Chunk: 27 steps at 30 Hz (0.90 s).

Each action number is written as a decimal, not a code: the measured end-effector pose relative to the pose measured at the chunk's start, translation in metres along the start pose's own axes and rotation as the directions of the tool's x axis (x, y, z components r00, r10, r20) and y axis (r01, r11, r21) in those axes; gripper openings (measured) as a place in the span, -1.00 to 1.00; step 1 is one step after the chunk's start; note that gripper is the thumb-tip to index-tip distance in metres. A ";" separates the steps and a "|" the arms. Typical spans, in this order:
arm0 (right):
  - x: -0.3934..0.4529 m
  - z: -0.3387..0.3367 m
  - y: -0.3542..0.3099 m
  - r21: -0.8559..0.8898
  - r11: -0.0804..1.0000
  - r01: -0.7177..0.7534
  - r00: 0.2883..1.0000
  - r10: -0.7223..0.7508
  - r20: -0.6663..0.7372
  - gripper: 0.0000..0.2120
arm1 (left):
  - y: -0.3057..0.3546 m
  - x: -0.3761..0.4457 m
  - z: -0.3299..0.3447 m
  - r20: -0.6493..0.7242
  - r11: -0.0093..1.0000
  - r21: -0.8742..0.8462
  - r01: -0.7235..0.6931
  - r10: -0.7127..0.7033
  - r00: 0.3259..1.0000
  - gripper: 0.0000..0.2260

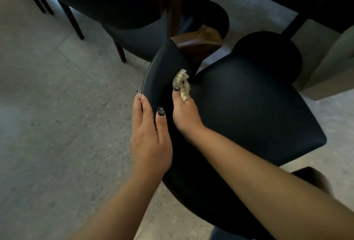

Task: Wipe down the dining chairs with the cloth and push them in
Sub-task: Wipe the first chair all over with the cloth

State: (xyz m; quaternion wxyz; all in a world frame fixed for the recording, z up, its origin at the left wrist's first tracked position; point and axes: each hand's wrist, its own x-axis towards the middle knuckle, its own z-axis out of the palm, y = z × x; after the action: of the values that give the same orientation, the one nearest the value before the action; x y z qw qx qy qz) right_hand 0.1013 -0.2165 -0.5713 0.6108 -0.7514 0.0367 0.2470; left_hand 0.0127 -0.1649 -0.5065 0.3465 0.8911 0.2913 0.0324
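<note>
Gripping the near chair's (239, 105) curved back: left hand (151, 140), thumb inside, fingers behind. Right hand (184, 113) pinches the cloth (181, 84) against the back's inner face; fingers mostly hidden. Second chair (107, 7) beside, top cut off. Bench (316, 0) dim, far right.

The near chair (249, 105) looks like smooth, dark leather with a soft shine. Its arm end (197, 46) at 12 o'clock is shiny brown wood. The floor (57, 115) is speckled grey stone.
</note>
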 end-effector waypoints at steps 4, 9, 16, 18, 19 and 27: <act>-0.018 -0.014 -0.024 0.399 0.906 -0.138 0.987 0.095 0.125 -0.54 | -0.001 0.000 0.002 -0.008 1.000 -0.015 -0.015 0.015 1.000 -0.37; -0.016 -0.060 -0.032 0.680 0.682 -0.269 0.962 0.221 0.158 -0.69 | -0.002 -0.001 0.001 0.010 0.999 0.034 -0.024 0.024 1.000 -0.42; 0.073 -0.063 -0.010 0.533 0.755 -0.382 0.866 0.493 -0.077 -0.64 | 0.001 -0.003 -0.003 0.043 0.993 0.121 -0.010 0.005 0.999 -0.29; 0.086 -0.041 -0.029 0.495 0.781 -0.381 0.889 0.456 -0.035 -0.67 | 0.002 -0.003 -0.003 0.035 0.991 0.134 -0.007 0.002 0.999 -0.29; 0.091 -0.027 -0.038 0.438 0.823 -0.362 0.908 0.418 -0.035 -0.64 | 0.003 -0.003 -0.003 0.030 0.990 0.138 -0.004 -0.001 1.000 -0.30; 0.100 0.013 -0.051 0.236 0.930 -0.281 0.915 0.334 -0.226 -0.16 | 0.001 -0.003 -0.001 0.017 0.993 0.107 -0.047 0.045 0.999 -0.31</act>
State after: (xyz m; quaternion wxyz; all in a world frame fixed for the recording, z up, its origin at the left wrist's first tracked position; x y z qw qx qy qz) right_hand 0.2030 -0.1664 -0.5688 0.6257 -0.6973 0.2599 0.2338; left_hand 0.0105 -0.1662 -0.5044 0.2991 0.9152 0.2694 0.0182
